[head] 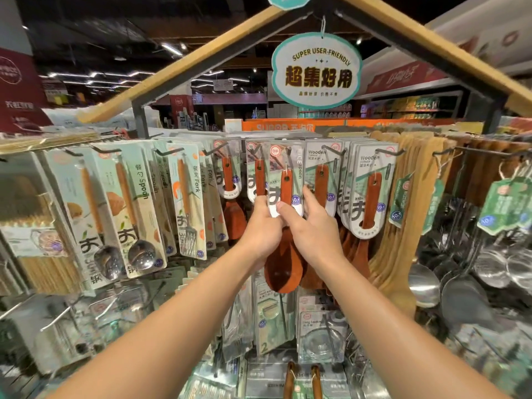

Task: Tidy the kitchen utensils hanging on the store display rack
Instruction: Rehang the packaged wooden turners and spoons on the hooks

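A wooden rice spoon (283, 266) on a printed card hangs from a hook at the middle of the display rack (475, 151). My left hand (263, 228) grips the card's lower left edge. My right hand (309, 226) holds the same card from the right, thumb across its front and fingers behind. The spoon's brown bowl shows below both hands. More carded rice spoons (230, 182) hang to the left, and wooden turners (370, 194) to the right.
Carded metal spoons (138, 208) and forks (188, 208) hang at the left, chopsticks at the far left. Pale wooden spatulas (411, 214) and steel ladles (426, 283) hang at the right. Packaged tools fill the lower hooks. A round sign (316, 70) hangs overhead.
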